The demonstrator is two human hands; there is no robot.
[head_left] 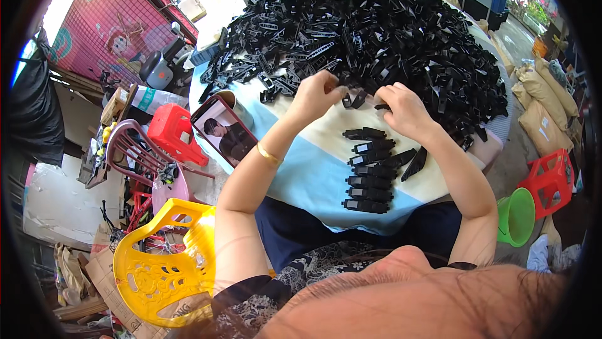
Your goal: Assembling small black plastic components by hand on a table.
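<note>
Small black plastic clip [352, 99] between both hands at near edge of big black parts heap [376, 32]; left hand [316, 96] and right hand [404, 110] pinch it closed-fingered; best keep grip light, seat halves squarely, add to finished clip row [370, 173] on cloth-covered table [307, 176]; phone [224, 129] left

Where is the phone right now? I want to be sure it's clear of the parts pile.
In the head view the phone leans at the table's left edge, beside the left hand's forearm, just below the pile of black plastic parts.
</note>
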